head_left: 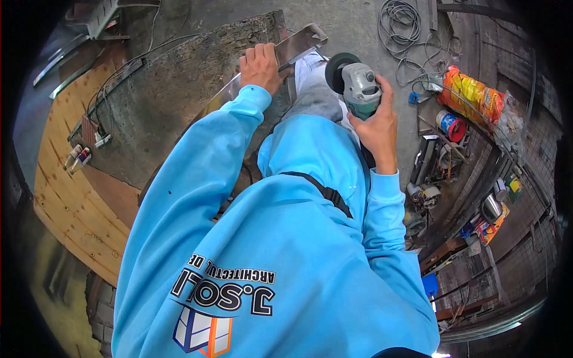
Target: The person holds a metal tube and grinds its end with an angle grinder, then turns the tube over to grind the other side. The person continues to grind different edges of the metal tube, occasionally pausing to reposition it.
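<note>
A long shiny metal strip [298, 45] lies along the edge of the dark worktop, its end sticking out past the corner. My left hand [260, 68] is closed over this strip, fingers wrapped on its upper side. In my right hand [378, 126] is a grey and green angle grinder [362, 89], gripped by its body. The grinder's dark round disc [341, 70] faces the strip's end, with a gap between them. My right fingertips are partly hidden behind the tool.
The worn dark worktop [161, 107] spreads to the left, with a cable and small bottles [77, 157]. Plywood [71, 203] lies beyond. At the right are a coiled cable [400, 27], an orange-yellow sack [471, 95], a red-rimmed tin [452, 126] and scattered scrap.
</note>
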